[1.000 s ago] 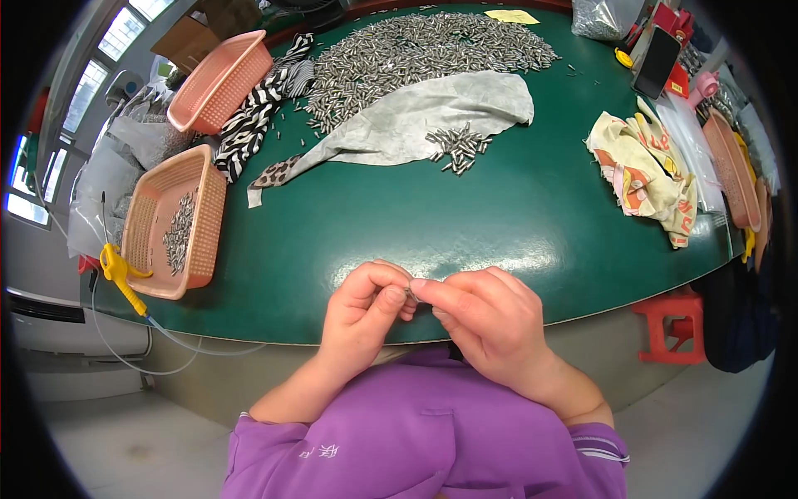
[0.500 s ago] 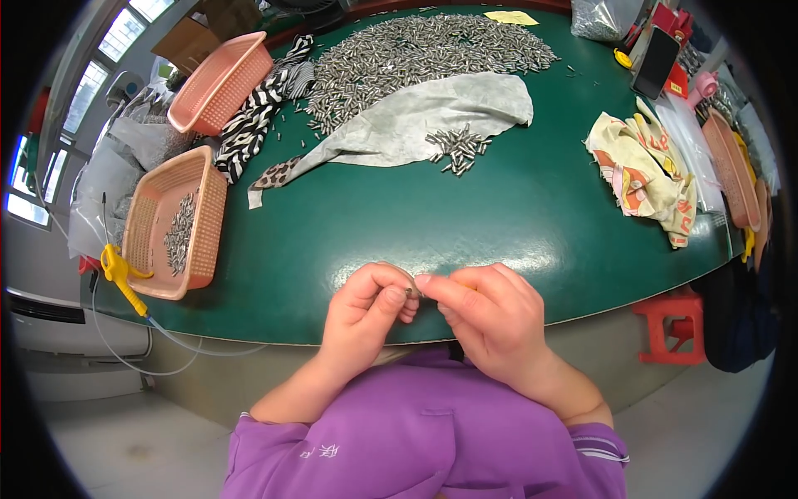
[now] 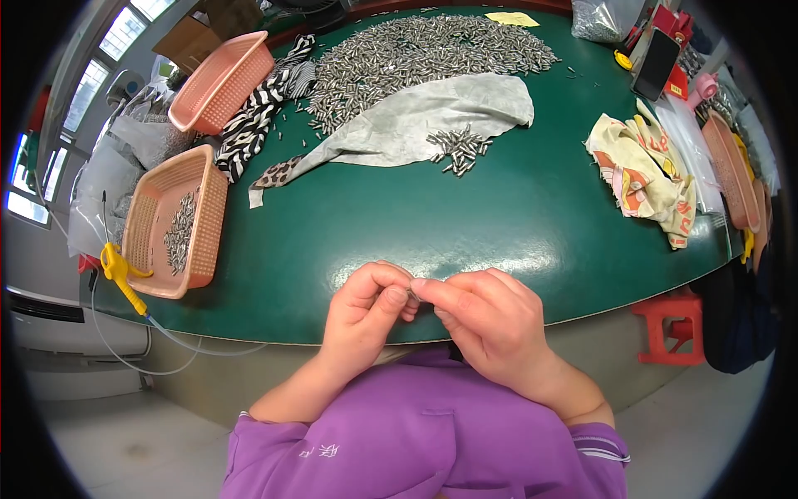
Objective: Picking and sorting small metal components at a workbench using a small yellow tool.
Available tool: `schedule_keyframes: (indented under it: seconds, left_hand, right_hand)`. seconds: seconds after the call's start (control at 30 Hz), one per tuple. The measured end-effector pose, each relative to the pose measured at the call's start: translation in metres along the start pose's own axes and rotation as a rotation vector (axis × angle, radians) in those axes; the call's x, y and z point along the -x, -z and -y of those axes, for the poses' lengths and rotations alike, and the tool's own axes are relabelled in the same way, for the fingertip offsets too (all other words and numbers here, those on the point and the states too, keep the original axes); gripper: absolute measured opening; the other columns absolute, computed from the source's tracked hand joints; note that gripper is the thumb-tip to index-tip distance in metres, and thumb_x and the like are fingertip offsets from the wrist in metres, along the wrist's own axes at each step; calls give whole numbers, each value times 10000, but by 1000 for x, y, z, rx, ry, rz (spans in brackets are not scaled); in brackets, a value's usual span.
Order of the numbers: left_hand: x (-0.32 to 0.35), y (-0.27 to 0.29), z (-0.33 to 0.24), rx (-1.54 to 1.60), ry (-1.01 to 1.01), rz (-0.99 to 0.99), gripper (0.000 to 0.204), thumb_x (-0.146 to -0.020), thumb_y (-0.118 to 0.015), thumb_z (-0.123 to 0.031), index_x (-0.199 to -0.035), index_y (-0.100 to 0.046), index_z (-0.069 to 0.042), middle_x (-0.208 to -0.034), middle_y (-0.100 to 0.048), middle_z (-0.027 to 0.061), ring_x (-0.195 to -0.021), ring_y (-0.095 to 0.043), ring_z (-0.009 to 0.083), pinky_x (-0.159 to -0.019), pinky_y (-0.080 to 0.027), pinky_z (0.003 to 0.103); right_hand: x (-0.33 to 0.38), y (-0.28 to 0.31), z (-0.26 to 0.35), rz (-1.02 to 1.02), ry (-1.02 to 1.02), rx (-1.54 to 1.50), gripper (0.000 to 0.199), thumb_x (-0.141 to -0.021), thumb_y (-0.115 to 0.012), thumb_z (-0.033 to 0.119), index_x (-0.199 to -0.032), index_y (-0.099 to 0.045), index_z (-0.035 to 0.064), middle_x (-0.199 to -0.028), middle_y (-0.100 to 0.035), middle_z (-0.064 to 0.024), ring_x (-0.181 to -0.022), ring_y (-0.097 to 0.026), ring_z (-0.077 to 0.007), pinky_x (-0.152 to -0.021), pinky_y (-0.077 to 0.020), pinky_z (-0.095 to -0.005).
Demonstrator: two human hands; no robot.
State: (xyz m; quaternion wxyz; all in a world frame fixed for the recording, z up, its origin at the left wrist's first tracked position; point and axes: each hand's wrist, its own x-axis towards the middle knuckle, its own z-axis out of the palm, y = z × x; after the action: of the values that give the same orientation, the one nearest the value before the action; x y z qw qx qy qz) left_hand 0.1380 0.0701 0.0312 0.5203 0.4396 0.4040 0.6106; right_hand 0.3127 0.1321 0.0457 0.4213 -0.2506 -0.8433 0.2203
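Note:
Both hands meet at the near edge of the green table [image 3: 291,249]. My left hand [image 3: 366,312] pinches a tiny metal part between thumb and forefinger, mostly covered by the fingers. From the other side my right hand [image 3: 495,316] is closed, its thumb and forefinger pressed up to the same spot; whether it holds a piece of its own is hidden. Ahead of them a small heap of metal pins [image 3: 460,150] lies at the edge of a grey cloth [image 3: 382,133]. Behind the cloth spreads a large pile of similar metal pins [image 3: 424,46].
At left, a pink basket [image 3: 214,212] contains metal pins, near a yellow air gun [image 3: 120,270] with a hose. Another pink basket [image 3: 220,83] tilts by a zebra-striped cloth [image 3: 249,125]. At right lie a patterned yellow cloth [image 3: 640,166] and a phone [image 3: 657,62]; a red stool [image 3: 673,328] stands below.
My right thumb and forefinger have shifted slightly left, closing up against the left fingertips. The left hand stays in place, and the heaps look the same.

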Motion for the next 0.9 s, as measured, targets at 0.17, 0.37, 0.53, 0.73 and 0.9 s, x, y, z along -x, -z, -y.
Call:
schedule_keyframes:
  seconds: [0.17, 0.37, 0.53, 0.73, 0.9]
  left_hand:
    - [0, -1, -2, -92, 15, 47, 79, -994, -508, -81, -973, -553, -19, -908, -574, 54, -800, -543, 111, -728, -472, 255]
    - [-2, 3, -1, -11, 18, 47, 105, -997, -506, -98, -977, -559, -10, -901, -576, 59, -798, -542, 118, -724, -468, 252]
    - [-2, 4, 0, 17, 18, 52, 124, -999, -509, -118, -981, -559, -7, -910, -585, 66, -801, -545, 122, -725, -471, 256]
    - [-1, 5, 1, 35, 3, 45, 127, -1000, -509, -124, -989, -556, -6, -923, -590, 73, -820, -553, 131, -740, -473, 262]
    - [-2, 6, 3, 60, -20, 77, 106, -998, -512, -113, -1027, -543, -16, -960, -588, 84, -850, -560, 143, -752, -475, 273]
  right_hand:
    - [-2, -2, -1, -24, 15, 133, 406, -738, -657, 79, -1124, -684, 201, -852, -586, -16, -686, -567, -189, -603, -464, -318]
    - [-2, 0, -6, -73, 1, 236, 382, -751, -656, 109, -1115, -689, 222, -862, -581, -4, -718, -566, -185, -627, -449, -317]
    - [-2, 2, -7, -91, -8, 208, 402, -746, -687, 109, -1134, -677, 213, -849, -576, 2, -709, -563, -179, -602, -444, -309]
    - [-5, 4, -4, -98, -49, 150, 387, -689, -737, 105, -1066, -659, 140, -807, -568, -5, -685, -561, -192, -577, -442, -327]
    - [-3, 5, -10, -108, -28, 206, 274, -657, -710, 38, -902, -619, 122, -745, -559, -15, -654, -563, -212, -560, -442, -326]
